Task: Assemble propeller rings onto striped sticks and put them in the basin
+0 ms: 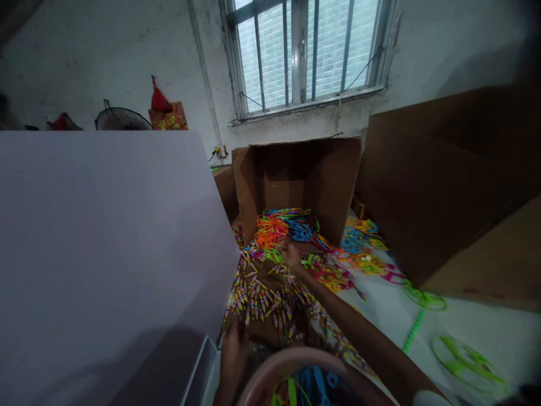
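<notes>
Head view: right hand [291,256] touches plastic rings [284,224], left hand [234,351] lies beside small sticks [262,299]; I cannot tell either grip.

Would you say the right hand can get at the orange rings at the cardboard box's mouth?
Probably yes: the right hand lies short of the orange rings, with nothing between, and the cardboard box opens toward it.

Bare left hand [233,352], bare right hand [291,256], white sleeve [428,398]

We find no text, label or number that we can read; the yellow marks on the red printed packet [169,119] by the white wall [105,56] are too blurred to tell
</notes>
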A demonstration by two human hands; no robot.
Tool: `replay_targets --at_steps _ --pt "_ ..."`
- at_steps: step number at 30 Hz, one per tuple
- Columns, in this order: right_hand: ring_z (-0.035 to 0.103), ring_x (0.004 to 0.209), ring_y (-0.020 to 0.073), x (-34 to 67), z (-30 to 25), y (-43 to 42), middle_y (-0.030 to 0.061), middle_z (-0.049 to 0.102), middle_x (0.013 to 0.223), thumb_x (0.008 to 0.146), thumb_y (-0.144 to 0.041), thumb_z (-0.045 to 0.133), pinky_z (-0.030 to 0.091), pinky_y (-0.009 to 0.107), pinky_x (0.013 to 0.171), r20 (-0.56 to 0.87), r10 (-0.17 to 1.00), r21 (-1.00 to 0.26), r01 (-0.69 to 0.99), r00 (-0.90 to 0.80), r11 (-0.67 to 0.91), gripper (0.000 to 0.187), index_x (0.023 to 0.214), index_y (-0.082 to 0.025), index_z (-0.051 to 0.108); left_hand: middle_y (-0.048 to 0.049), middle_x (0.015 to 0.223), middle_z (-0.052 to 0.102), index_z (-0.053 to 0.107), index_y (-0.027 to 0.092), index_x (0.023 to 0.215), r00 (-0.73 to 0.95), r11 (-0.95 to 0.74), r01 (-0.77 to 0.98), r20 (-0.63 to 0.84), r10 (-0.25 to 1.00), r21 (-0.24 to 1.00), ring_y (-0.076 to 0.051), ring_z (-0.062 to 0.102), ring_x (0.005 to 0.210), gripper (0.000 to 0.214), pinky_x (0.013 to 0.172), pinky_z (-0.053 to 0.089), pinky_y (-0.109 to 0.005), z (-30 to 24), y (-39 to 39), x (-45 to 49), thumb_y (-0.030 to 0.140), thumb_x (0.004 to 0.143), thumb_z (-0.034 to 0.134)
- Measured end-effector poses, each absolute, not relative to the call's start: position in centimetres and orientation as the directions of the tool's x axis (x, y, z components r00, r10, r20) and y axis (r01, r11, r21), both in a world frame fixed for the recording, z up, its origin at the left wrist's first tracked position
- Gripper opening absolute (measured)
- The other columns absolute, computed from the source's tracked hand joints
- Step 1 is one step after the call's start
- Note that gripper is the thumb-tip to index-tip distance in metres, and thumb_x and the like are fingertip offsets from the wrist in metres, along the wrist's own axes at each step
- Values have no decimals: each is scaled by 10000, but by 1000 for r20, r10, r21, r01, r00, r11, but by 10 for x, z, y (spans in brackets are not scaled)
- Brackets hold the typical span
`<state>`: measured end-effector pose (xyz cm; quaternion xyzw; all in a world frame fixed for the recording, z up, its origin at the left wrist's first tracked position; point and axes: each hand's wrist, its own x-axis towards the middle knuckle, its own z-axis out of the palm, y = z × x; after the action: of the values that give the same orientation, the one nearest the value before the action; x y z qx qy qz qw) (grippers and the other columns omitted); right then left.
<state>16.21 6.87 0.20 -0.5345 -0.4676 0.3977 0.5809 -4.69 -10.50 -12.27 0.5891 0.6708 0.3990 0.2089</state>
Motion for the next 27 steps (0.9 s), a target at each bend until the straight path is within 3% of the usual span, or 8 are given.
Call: replay_targets --at_steps 2,7,10,13,17,21,27 --pt "666 1004 222 170 3 58 83 651 1207 976 -357 628 583 414 851 83 967 -996 3 240 85 310 1221 -168 624 -122 876 760 625 206 924 -256 -32 523 193 947 852 -302 754 842 413 783 589 -416 -110 -103 -51 567 894 425" --pt "669 888 180 186 10 14 60 670 1083 972 -345 636 584 361 772 44 971 -993 -97 237 68 255 1134 -148 638 -75 829 735 595 203 914 -255 -126 301 207 945 945 -262 732 845 549 766 567 -353 -60 -100 -47 734 787 541" --pt "655 850 165 193 17 -13 45 665 1035 965 -337 644 572 334 742 24 963 -984 -163 267 70 221 1070 -143 644 -16 716 691 587 197 910 -159 -165 179 194 968 970 -196 679 642 525 578 523 -275 -30 -108 -31 710 795 583" --pt "642 761 146 197 24 -40 30 665 952 964 -359 632 552 302 678 -34 961 -965 -261 274 40 222 1026 -146 631 -8 694 690 553 196 878 -81 -187 74 193 978 980 -160 632 546 486 490 478 -239 -8 -123 -13 659 770 656" --pt "652 658 149 193 33 -86 3 699 855 860 -434 703 525 280 587 -81 981 -916 -401 179 -2 260 935 -211 592 -27 721 712 578 187 911 -10 -208 -31 208 978 978 -160 652 575 412 518 509 -244 10 -147 3 574 807 671" --pt "682 680 172 178 39 -139 -5 734 824 712 -438 825 533 280 587 -91 993 -885 -464 79 -44 334 886 -243 617 -19 775 700 575 192 992 0 -211 -85 212 977 974 -169 677 633 402 515 521 -237 17 -163 14 561 848 646" --pt "736 770 202 172 46 -198 34 774 839 737 -444 831 573 302 695 -123 990 -897 -418 -74 -143 308 891 -195 735 1 841 658 575 187 1056 -42 -242 -87 239 970 966 -127 628 663 374 556 521 -210 24 -183 19 511 881 643"
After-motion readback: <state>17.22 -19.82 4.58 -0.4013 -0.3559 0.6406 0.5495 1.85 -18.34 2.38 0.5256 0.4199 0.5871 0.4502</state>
